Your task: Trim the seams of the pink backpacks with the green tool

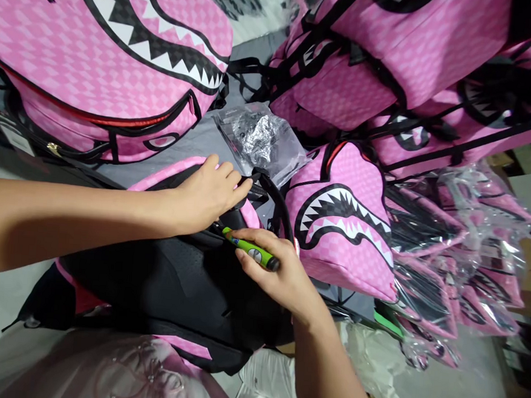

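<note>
The back of a black backpack with pink edging (173, 283) faces up in front of me. My left hand (213, 195) is closed on its upper edge near a black strap, fingers bent over the pink trim. In my right hand (279, 266) is a green pen-shaped tool (252, 252) with a black end. Its dark tip points left at the backpack, just under my left hand. Whether the tip touches the fabric cannot be made out. Close beyond my right hand stands a small pink bag with a shark-mouth print (343, 222).
A large pink shark-mouth backpack (122, 43) lies at the upper left. A crumpled clear plastic bag (263, 138) rests on the grey table (252, 58). More pink backpacks (416, 58) are stacked at the upper right, with plastic-wrapped pink bags (483, 263) below them.
</note>
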{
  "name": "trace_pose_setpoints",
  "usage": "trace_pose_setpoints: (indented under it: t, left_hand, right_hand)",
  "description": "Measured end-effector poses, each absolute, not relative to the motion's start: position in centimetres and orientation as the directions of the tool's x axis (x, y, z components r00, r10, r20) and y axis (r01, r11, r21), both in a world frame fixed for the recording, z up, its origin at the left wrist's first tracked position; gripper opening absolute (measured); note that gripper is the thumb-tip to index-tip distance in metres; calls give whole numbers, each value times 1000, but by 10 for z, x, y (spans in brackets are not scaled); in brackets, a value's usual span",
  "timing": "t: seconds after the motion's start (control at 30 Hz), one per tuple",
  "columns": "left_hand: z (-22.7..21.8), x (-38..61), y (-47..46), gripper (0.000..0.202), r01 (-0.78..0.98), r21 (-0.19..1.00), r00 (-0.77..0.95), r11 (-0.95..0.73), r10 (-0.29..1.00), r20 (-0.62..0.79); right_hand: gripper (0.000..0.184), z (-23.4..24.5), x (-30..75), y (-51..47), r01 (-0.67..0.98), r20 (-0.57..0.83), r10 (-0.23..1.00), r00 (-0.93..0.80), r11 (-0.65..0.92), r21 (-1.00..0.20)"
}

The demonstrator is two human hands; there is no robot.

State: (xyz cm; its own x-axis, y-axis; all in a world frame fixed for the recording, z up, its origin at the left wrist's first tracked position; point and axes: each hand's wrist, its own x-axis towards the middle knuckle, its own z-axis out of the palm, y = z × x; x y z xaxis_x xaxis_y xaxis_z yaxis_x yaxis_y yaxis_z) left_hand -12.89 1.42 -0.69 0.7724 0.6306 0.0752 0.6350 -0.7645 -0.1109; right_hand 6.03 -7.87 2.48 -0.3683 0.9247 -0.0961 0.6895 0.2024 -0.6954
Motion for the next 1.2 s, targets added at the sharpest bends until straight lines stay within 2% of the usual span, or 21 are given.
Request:
trace_pose_setpoints:
  t: [0.13, 0.33, 0.53, 0.73, 1.0, 1.2]
  left_hand:
    - [-8, -126, 17, 71, 639, -105, 769, -762, 636, 65]
    - [-12, -127, 22, 64, 639, -82, 769, -764, 635, 76]
    - [-15, -126, 23, 61, 655, -77, 756, -752, 652, 67]
    - [-16, -127, 24, 62, 654, -81, 756, -752, 652, 58]
    - [-17, -126, 24, 60, 664, -11, 746, -748, 661, 73]
    - [-17, -125, 24, 60, 660, -19, 750, -751, 658, 57]
  right_hand:
    - [21, 34, 60, -60, 723, -181, 890, -419, 206, -660]
    - [23, 27, 55, -48, 717, -141, 851, -506, 324, -618]
    - [30, 27, 52, -47, 763, -180, 810, -559, 417, -494]
    - [31, 23, 54, -41, 695, -128, 783, -609, 449, -562]
    - [39, 28, 52, -35, 711, -221, 761, -610, 402, -577]
    - [37, 29, 51, -33, 734, -241, 761, -602, 409, -543]
